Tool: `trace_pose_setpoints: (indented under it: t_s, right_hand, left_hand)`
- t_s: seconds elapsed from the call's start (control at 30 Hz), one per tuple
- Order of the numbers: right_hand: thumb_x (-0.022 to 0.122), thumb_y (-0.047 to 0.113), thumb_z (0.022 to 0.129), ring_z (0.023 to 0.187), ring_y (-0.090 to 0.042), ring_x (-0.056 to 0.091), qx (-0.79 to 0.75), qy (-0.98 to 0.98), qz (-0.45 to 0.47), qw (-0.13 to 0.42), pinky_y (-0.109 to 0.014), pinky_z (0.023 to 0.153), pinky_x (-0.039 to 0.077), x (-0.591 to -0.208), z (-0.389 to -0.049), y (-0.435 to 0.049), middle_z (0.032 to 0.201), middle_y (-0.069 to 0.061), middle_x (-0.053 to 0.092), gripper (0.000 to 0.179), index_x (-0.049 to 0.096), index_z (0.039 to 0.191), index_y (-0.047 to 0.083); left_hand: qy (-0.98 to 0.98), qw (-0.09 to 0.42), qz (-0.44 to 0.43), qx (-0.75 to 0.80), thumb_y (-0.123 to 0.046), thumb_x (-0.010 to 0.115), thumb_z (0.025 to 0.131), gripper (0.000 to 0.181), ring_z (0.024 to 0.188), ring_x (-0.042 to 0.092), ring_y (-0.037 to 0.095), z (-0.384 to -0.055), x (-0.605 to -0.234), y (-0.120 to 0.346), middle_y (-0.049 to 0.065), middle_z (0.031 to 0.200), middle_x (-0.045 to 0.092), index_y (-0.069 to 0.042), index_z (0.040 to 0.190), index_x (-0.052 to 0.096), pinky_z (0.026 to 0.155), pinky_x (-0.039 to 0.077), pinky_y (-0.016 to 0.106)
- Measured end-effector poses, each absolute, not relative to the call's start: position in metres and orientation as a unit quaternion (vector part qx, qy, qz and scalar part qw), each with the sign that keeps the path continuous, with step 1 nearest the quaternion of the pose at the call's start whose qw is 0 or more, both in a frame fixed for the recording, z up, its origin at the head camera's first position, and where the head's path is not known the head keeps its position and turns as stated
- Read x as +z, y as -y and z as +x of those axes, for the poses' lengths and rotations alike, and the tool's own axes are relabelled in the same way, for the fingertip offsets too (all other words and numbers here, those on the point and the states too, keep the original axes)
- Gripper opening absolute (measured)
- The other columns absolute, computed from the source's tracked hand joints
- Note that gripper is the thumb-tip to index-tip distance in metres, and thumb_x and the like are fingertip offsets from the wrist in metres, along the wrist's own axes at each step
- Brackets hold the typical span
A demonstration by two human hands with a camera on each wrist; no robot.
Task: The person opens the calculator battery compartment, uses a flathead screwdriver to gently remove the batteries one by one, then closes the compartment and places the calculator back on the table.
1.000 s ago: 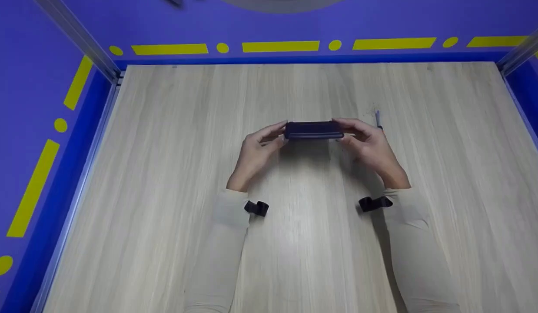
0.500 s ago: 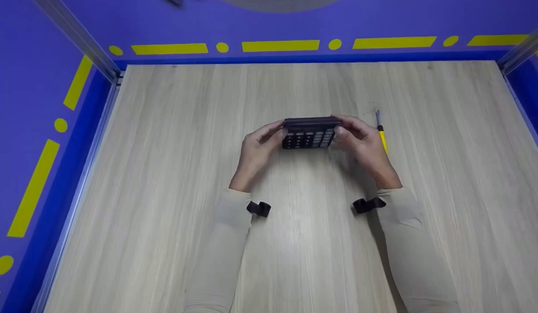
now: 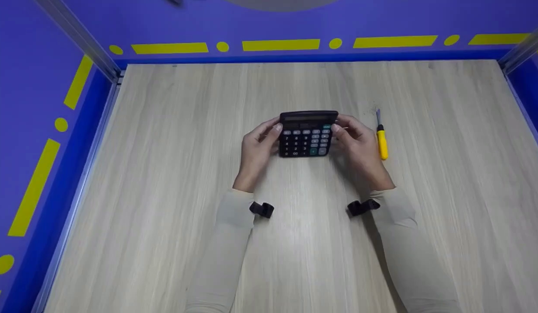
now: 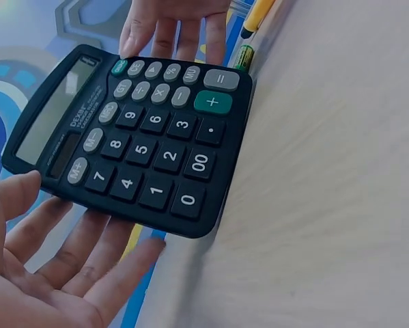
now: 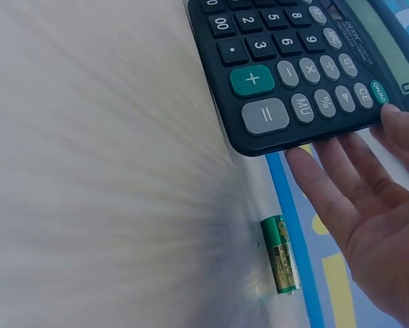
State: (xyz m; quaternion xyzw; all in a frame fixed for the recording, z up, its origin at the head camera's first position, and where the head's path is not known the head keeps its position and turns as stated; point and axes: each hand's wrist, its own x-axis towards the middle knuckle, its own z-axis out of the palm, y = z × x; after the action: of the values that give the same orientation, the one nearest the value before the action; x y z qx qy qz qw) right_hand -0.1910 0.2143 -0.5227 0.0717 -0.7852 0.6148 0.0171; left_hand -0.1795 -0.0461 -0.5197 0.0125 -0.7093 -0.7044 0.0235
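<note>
A black calculator (image 3: 305, 143) with grey and green keys is held up between both hands, its keys and screen facing the person. My left hand (image 3: 257, 150) grips its left edge, thumb on the front near the screen and fingers behind. At the opposite edge my right hand (image 3: 360, 141) holds it, with the right thumb (image 5: 399, 126) right at the green ON/AC key. A small mark shows at one end of the display (image 5: 388, 44). Behind the calculator, a green and gold battery (image 5: 280, 254) lies on the table, hidden in the head view.
A screwdriver (image 3: 382, 141) with a yellow handle lies on the wooden table (image 3: 186, 143), just right of the right hand. Dark specks dot the surface by its tip. Blue walls (image 3: 277, 26) with yellow marks border the table at the back and sides.
The calculator has tilted from edge-on to showing its full key face. Both hands turned with it, and the right hand moved slightly left, uncovering the screwdriver's yellow handle.
</note>
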Motion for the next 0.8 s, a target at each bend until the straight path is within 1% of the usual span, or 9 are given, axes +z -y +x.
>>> trace_pose_setpoints:
  t_s: [0.13,0.23,0.33,0.4,0.5,0.6,0.73,0.8]
  right_hand:
    - [0.061,0.025,0.111,0.108,-0.024,0.063,0.605,0.794,0.058,0.012,-0.04,0.096,0.059,-0.5206,-0.1904,-0.2115,0.124,-0.008,0.066,0.035,0.066,0.144,0.015]
    - [0.06,0.018,0.111,0.107,-0.024,0.064,0.6,0.798,0.054,0.014,-0.041,0.097,0.059,-0.5204,-0.1912,-0.2097,0.126,-0.009,0.066,0.035,0.065,0.146,0.015]
    - [0.06,0.011,0.11,0.106,-0.025,0.065,0.595,0.802,0.057,0.016,-0.042,0.096,0.058,-0.5212,-0.1919,-0.2088,0.127,-0.011,0.066,0.038,0.063,0.148,0.014]
    - [0.061,0.007,0.109,0.105,-0.026,0.066,0.598,0.799,0.062,0.018,-0.045,0.095,0.059,-0.5212,-0.1919,-0.2084,0.128,-0.013,0.066,0.04,0.062,0.149,0.013]
    - [0.061,0.004,0.108,0.105,-0.026,0.067,0.6,0.797,0.068,0.018,-0.045,0.093,0.06,-0.5223,-0.1927,-0.2079,0.128,-0.014,0.066,0.043,0.061,0.15,0.012]
    - [0.061,0.002,0.107,0.105,-0.025,0.068,0.601,0.796,0.071,0.015,-0.042,0.091,0.061,-0.5237,-0.1936,-0.2075,0.127,-0.014,0.066,0.045,0.06,0.151,0.012]
    - [0.06,0.0,0.107,0.107,-0.024,0.068,0.594,0.801,0.074,0.011,-0.032,0.089,0.061,-0.5247,-0.1939,-0.2067,0.128,-0.013,0.066,0.047,0.058,0.152,0.011]
    - [0.06,-0.001,0.106,0.107,-0.025,0.068,0.59,0.803,0.076,0.009,-0.029,0.088,0.06,-0.5248,-0.1938,-0.2061,0.129,-0.014,0.065,0.048,0.056,0.153,0.01]
  left_hand:
    - [0.694,0.016,0.019,-0.719,-0.023,0.065,0.108,0.034,0.102,0.073,0.023,-0.1797,-0.5195,0.0457,0.009,0.114,0.073,-0.009,0.14,0.071,0.086,0.063,0.038]
    - [0.688,0.01,0.024,-0.725,-0.018,0.064,0.108,0.033,0.103,0.074,0.024,-0.1803,-0.5195,0.0459,0.01,0.113,0.074,-0.009,0.14,0.07,0.084,0.064,0.038]
    - [0.688,0.009,0.03,-0.725,-0.009,0.064,0.106,0.034,0.102,0.074,0.024,-0.1816,-0.5203,0.0461,0.01,0.115,0.074,-0.008,0.14,0.07,0.083,0.064,0.037]
    - [0.689,0.008,0.029,-0.724,-0.003,0.064,0.104,0.037,0.102,0.075,0.024,-0.1824,-0.5212,0.0463,0.011,0.116,0.074,-0.007,0.141,0.069,0.083,0.064,0.036]
    - [0.691,0.007,0.027,-0.722,0.004,0.063,0.101,0.042,0.101,0.076,0.024,-0.1827,-0.5224,0.0466,0.012,0.117,0.074,-0.006,0.142,0.068,0.082,0.064,0.035]
    - [0.692,0.007,0.026,-0.721,0.007,0.063,0.1,0.045,0.101,0.076,0.023,-0.1825,-0.5236,0.0469,0.012,0.117,0.073,-0.007,0.142,0.068,0.082,0.064,0.035]
    - [0.697,0.009,0.03,-0.716,0.008,0.066,0.1,0.045,0.101,0.076,0.022,-0.1828,-0.5249,0.0467,0.011,0.116,0.073,-0.008,0.142,0.068,0.08,0.064,0.034]
    - [0.701,0.011,0.032,-0.712,0.009,0.067,0.099,0.046,0.101,0.076,0.022,-0.1832,-0.525,0.0463,0.011,0.116,0.074,-0.008,0.142,0.069,0.079,0.064,0.034]
